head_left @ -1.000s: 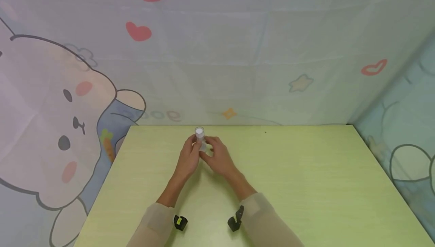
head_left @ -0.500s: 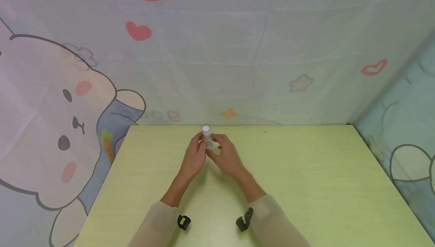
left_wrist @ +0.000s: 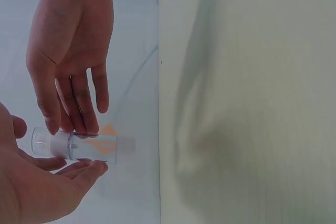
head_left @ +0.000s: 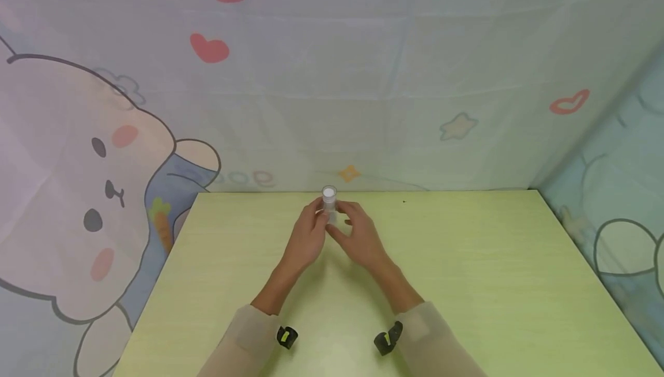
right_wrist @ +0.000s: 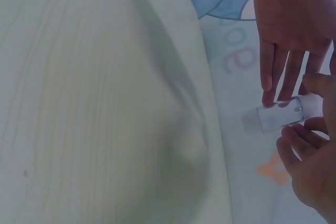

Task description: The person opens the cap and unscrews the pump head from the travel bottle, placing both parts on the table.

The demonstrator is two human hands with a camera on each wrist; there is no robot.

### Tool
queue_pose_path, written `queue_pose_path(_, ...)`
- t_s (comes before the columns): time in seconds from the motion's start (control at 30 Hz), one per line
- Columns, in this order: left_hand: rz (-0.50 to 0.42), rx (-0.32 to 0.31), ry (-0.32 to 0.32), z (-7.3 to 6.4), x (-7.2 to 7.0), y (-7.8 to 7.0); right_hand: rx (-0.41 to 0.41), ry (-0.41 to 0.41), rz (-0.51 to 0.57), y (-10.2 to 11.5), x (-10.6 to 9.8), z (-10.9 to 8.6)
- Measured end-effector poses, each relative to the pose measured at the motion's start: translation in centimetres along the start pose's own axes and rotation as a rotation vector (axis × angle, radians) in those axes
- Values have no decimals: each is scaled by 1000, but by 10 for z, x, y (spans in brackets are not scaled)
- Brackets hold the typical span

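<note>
Upright between both hands, a small clear bottle [head_left: 329, 206] with a white top under a clear cap is held off the table. My left hand [head_left: 306, 238] grips it from the left, thumb on the near side. From the other side my right hand [head_left: 363, 238] pinches it between thumb and fingers. In the left wrist view the bottle [left_wrist: 93, 147] lies sideways across the picture, with fingers of both hands touching it. The right wrist view shows the bottle's clear lower part [right_wrist: 278, 117]; fingers partly cover its top.
A pale yellow-green table [head_left: 498, 273] spreads below the hands. Behind it hangs a cloth backdrop [head_left: 321, 77] printed with hearts and a cartoon animal. A tiny dark speck [head_left: 404, 201] lies near the table's back edge. Black wrist cameras sit at both sleeves.
Both hands have moved together to the right and slightly farther away, carrying the bottle with them. Their hold on it looks the same throughout.
</note>
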State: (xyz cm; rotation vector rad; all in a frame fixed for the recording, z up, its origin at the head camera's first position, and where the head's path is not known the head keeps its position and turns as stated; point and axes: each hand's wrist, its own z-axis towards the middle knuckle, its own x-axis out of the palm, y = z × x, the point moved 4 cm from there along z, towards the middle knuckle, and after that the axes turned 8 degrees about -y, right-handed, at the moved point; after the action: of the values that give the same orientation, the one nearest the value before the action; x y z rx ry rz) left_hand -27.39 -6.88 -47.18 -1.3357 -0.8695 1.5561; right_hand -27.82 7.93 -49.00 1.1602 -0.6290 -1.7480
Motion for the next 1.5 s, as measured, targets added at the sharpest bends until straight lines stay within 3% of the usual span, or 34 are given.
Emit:
queue_pose_path(0.77, -22, 39, 61, -17, 35, -10, 18, -48, 40, -4, -40, -29)
queue_pose_path(1.27, -11, 43, 100, -26, 45, -17, 33, -72, 52, -9, -55, -38)
queue_pose_path(1.5, -28, 40, 100, -30, 50, -14, 37, -56, 58, -17, -60, -42)
